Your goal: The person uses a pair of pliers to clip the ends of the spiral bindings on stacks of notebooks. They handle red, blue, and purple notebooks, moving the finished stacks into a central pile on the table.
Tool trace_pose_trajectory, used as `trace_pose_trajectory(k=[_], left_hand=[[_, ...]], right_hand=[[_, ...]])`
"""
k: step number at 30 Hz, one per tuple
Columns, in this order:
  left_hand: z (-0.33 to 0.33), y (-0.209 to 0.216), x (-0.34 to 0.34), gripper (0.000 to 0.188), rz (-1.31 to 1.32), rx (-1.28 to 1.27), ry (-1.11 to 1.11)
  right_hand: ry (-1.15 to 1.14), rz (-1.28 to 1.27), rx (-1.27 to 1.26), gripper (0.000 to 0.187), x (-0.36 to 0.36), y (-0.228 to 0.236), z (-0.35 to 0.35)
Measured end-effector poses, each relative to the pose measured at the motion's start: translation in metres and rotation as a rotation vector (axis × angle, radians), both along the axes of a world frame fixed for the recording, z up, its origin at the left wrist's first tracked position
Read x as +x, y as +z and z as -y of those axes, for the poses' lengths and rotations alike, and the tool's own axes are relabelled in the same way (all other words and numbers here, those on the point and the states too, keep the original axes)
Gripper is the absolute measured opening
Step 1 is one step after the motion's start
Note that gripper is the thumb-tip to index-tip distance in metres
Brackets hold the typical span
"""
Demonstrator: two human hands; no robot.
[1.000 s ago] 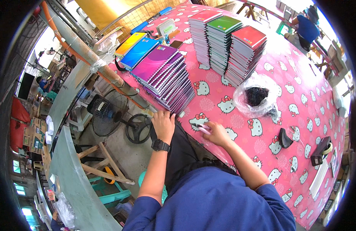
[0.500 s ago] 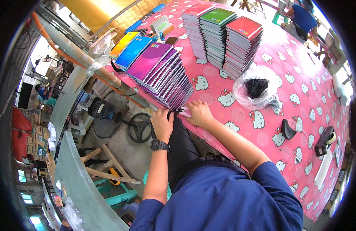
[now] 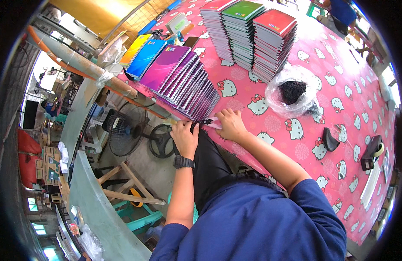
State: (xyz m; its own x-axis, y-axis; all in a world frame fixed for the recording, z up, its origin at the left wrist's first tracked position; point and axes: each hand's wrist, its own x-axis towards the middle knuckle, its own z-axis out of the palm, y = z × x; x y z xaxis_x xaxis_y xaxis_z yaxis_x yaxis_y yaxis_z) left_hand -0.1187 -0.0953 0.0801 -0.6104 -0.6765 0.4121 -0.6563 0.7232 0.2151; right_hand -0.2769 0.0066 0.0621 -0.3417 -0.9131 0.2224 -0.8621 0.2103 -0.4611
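Note:
A fanned pile of purple spiral notebooks (image 3: 164, 67) slants across the table's left edge, its wire spines facing right. At the pile's near end my left hand (image 3: 185, 137) has its fingers curled against the lowest notebooks; what lies between them is hidden. A watch is on that wrist. My right hand (image 3: 230, 125) grips small pliers (image 3: 207, 122) with pale pink handles. The handles stand spread apart, and the dark jaws point left at the bottom corner of the wire spines, close to my left thumb.
Blue notebooks (image 3: 145, 58) and yellow notebooks (image 3: 135, 47) lie behind the purple pile. Tall red and green notebook stacks (image 3: 241, 39) stand farther back. A plastic bag (image 3: 275, 93) holds black pieces. A tape dispenser (image 3: 370, 154) sits right. A pipe rail (image 3: 118, 87) and fan (image 3: 126, 130) are left.
The pliers' handles have spread wider in my right hand. Both hands stay by the notebook corner. The whole view has shifted slightly.

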Motion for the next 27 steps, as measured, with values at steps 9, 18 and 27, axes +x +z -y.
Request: trace_pose_trajectory(k=[9,18,27], left_hand=[[0.0,-0.002,0.0,0.025,0.049,-0.039,0.044],[0.001,0.001,-0.006,0.029,0.231,-0.041,0.016],[0.001,0.0,-0.006,0.028,0.222,-0.053,-0.008]], right_hand=[[-0.023,-0.027,0.004,0.045,0.004,0.004,0.001],[0.004,0.188,0.063,0.033,0.002,-0.002,0.011],[-0.039,-0.076,-0.061,0.039,-0.002,-0.008,-0.003]])
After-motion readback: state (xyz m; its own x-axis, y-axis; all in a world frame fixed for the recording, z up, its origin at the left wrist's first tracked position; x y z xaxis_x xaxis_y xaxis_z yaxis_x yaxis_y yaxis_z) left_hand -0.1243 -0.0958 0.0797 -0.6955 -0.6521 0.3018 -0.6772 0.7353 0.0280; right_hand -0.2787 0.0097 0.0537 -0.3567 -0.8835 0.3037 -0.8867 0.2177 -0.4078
